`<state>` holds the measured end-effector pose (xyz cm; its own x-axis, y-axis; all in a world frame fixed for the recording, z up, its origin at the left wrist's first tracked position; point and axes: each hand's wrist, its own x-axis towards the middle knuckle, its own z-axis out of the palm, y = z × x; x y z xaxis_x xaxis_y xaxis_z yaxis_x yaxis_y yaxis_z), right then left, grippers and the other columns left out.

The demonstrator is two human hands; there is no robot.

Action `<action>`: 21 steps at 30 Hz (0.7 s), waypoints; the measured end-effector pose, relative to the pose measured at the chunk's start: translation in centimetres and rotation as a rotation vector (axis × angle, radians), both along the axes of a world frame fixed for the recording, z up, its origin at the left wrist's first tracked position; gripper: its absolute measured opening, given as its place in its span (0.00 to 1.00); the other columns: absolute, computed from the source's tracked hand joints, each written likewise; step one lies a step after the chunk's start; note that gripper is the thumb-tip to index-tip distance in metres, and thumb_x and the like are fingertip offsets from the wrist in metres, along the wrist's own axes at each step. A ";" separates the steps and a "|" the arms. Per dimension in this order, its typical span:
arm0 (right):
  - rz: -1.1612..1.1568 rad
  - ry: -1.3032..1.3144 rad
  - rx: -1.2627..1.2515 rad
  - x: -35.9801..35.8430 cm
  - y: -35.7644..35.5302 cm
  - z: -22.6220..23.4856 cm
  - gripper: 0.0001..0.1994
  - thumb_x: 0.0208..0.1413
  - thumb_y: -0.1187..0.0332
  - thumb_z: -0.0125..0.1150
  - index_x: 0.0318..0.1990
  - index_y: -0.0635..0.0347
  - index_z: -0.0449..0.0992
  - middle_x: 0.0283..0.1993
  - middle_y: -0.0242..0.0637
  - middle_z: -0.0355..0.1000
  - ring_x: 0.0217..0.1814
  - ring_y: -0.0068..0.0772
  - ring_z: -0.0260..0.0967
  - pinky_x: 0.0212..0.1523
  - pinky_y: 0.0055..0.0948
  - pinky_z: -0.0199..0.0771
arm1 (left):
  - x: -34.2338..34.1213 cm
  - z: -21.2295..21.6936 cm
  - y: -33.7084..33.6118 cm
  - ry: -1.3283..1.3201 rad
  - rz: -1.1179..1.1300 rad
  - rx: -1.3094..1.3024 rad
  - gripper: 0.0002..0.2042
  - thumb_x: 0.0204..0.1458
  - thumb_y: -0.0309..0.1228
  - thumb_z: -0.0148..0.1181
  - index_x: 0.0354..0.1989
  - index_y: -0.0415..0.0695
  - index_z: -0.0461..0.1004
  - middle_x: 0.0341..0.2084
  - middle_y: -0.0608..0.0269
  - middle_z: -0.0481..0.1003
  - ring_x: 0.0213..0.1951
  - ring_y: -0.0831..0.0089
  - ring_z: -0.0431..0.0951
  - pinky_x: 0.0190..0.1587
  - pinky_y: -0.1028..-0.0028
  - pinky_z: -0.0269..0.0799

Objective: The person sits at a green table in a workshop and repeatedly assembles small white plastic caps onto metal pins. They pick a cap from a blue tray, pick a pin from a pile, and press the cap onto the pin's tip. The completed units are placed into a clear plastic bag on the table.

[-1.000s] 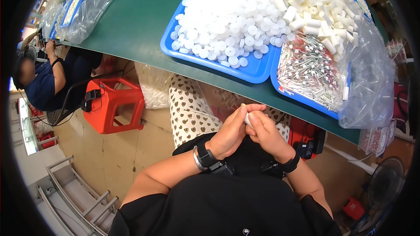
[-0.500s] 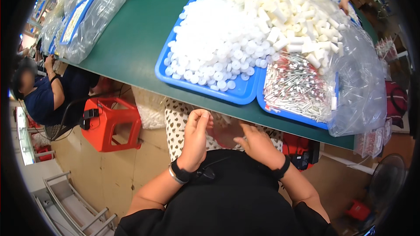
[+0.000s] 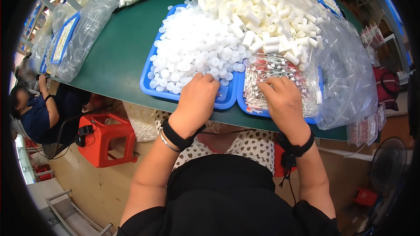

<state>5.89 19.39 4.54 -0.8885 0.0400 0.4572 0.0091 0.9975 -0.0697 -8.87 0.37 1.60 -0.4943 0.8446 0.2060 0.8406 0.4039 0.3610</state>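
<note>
left hand (image 3: 197, 100) fingers curled into white round caps (image 3: 192, 48) heaped in blue tray (image 3: 151, 88) | right hand (image 3: 282, 100) palm-down on red-tipped metal parts (image 3: 273, 72) (grip unclear)

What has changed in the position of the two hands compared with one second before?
Both hands left the lap and went forward to the table. The left hand now rests in the blue tray of white caps; the right hand rests on the tray of thin red-and-white pieces. What they grip is hidden. Trays, bags and the green table stayed.
</note>
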 end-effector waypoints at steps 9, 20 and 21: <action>0.135 -0.098 0.193 -1.9 0.4 -0.8 0.02 0.42 0.74 0.57 0.26 0.58 0.71 0.30 0.34 0.67 0.38 0.34 0.65 0.40 0.31 0.66 | -0.5 0.3 0.3 0.080 -0.080 -0.079 0.07 0.46 0.25 0.62 0.34 0.40 0.76 0.30 0.57 0.72 0.37 0.56 0.73 0.39 0.62 0.72; 0.286 -0.011 -0.088 -2.4 0.8 -0.7 0.05 0.47 0.77 0.60 0.33 0.60 0.74 0.35 0.38 0.71 0.39 0.38 0.69 0.43 0.36 0.69 | 0.5 1.5 0.2 -0.351 -0.034 0.371 0.09 0.56 0.31 0.61 0.42 0.41 0.77 0.33 0.61 0.76 0.37 0.67 0.76 0.38 0.71 0.71; 0.267 0.039 -0.202 -2.5 0.7 -0.4 0.05 0.48 0.77 0.60 0.34 0.61 0.74 0.37 0.39 0.72 0.41 0.39 0.69 0.43 0.36 0.70 | 0.9 1.7 0.0 -0.624 0.007 0.429 0.09 0.58 0.32 0.60 0.43 0.41 0.77 0.34 0.62 0.76 0.37 0.69 0.76 0.38 0.73 0.71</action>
<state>3.39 20.10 4.10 -0.8616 -0.0981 0.4980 -0.2569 0.9305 -0.2612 -7.95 0.41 3.32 -0.6320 0.7498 0.1960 0.4264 0.1252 0.8958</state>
